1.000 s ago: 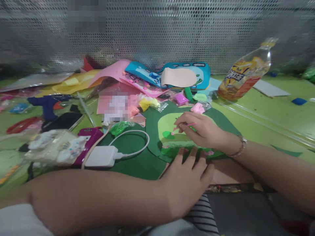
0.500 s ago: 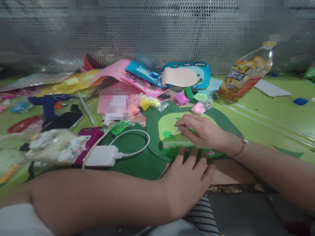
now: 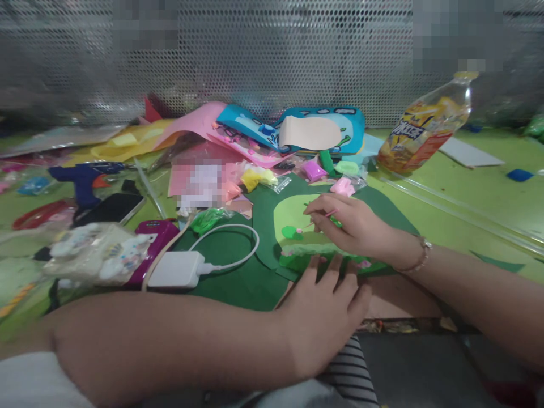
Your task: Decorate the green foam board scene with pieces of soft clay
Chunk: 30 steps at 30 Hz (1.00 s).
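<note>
Fingers [image 3: 332, 271] of our left hand [image 3: 327, 317]: spread flat, nothing gripped, tips pressing on the near edge of the light green craft piece [image 3: 289, 214]. The forearm lies across the near table edge.

Our right hand [image 3: 359, 231] is just beyond, with a bracelet [image 3: 420, 258] at the wrist. Thumb and fingers are pinched tight on a thin pink stick [image 3: 325, 217]. The stick's tip points left, towards a small pink dot beside a round green blob on the craft piece. We cannot tell whether the tip touches.

The craft piece lies on a dark green sheet [image 3: 238, 280], centre of the table [image 3: 467, 198], between both hands.

Left of it, on the same sheet: a white charger [image 3: 176, 270] with its cable [image 3: 240, 232] looped. Next to that are a magenta device [image 3: 155, 233] and a clear bag of white figures [image 3: 93, 252].

Further back on the left: a black phone [image 3: 111, 208] and a blue glue gun [image 3: 85, 178].

Just behind the craft piece are small clay packets: green [image 3: 208, 220], yellow [image 3: 255, 178], purple [image 3: 313, 170] and pink [image 3: 342, 186].

Behind those are pink and yellow paper sheets and a blue foam panel [image 3: 340, 122] leaning up.

Far right, a yellow drink bottle [image 3: 425, 133] looks tilted. A perforated metal wall [image 3: 272, 56] closes off the back.
</note>
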### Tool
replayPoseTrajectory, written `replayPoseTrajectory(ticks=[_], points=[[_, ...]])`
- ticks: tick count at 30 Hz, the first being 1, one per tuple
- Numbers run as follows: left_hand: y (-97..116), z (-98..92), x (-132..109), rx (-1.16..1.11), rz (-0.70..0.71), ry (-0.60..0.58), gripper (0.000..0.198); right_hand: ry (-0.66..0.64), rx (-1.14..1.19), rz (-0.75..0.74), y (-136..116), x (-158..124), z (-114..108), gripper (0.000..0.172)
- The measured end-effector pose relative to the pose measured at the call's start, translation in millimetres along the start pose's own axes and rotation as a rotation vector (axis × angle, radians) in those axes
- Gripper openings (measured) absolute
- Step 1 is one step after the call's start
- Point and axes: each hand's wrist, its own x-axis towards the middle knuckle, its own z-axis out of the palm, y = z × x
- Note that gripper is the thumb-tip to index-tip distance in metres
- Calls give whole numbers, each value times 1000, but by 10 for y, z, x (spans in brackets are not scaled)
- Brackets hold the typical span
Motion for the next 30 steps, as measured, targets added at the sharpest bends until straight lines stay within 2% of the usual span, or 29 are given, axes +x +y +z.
replayPoseTrajectory(ticks=[30], points=[[7, 13, -7, 13, 1, 13, 44, -21, -25, -11, 1, 4, 19, 10]])
